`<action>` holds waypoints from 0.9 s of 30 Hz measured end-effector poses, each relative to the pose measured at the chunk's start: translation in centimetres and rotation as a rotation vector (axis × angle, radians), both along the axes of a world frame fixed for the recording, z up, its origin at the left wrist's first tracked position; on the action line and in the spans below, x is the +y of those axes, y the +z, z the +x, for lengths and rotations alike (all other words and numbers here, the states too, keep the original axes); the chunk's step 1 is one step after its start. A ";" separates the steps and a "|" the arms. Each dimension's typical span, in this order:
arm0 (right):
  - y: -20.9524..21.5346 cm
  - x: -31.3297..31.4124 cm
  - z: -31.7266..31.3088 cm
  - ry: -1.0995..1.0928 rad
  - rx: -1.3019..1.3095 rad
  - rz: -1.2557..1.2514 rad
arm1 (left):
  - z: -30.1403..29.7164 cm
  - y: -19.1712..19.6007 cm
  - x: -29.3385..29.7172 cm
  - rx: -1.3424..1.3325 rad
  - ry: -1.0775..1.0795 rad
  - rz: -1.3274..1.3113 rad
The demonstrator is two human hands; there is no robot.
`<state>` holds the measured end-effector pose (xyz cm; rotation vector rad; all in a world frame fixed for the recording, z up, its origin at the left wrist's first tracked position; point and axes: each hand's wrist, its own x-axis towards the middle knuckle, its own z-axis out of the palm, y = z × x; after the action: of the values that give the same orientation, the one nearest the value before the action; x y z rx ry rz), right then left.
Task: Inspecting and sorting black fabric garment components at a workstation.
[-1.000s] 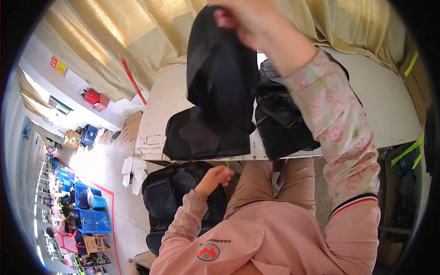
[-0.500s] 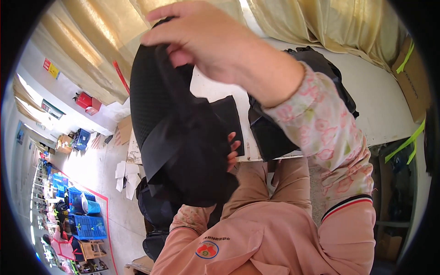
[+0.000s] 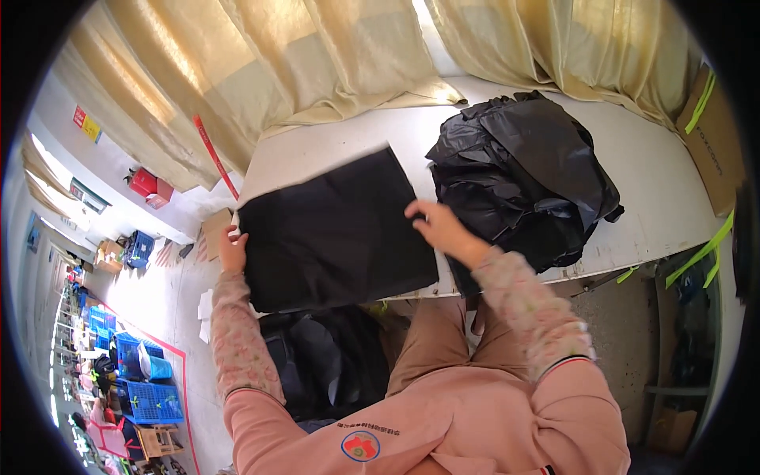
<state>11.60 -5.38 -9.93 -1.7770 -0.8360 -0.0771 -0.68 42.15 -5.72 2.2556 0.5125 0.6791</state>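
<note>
A flat black rectangular sheet [image 3: 336,233], perhaps a bag, lies over the front left of the white table, its near edge overhanging slightly. My left hand [image 3: 233,249] grips its left edge, thumb on top and the other fingers partly hidden. At the right edge my right hand [image 3: 443,232] pinches the sheet between thumb and bent fingers. Close by on the right is a crumpled heap of shiny black plastic bags [image 3: 526,170]. Below the table's front edge, left of my legs, sits a dark bundle with black plastic [image 3: 324,360].
The white table [image 3: 657,186] runs up to beige curtains [image 3: 348,63]. A cardboard box [image 3: 712,142] with yellow-green strips stands at the right. Blue crates [image 3: 150,396] and red floor tape lie far left. A red strip [image 3: 214,154] rises beside the table's left corner.
The black mesh-faced piece that I held up has left my hands. Both hands have moved down and apart to the edges of the flat black sheet, which now lies spread at the left.
</note>
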 end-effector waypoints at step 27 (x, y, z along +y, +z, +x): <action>8.2 -15.5 4.4 -0.994 -0.467 -0.890 | -0.2 -12.1 -25.2 0.305 -0.532 0.526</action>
<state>16.01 -20.89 -1.73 -2.9519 -0.1793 -0.9126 -0.86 16.96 -17.83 2.8412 -0.1674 0.2039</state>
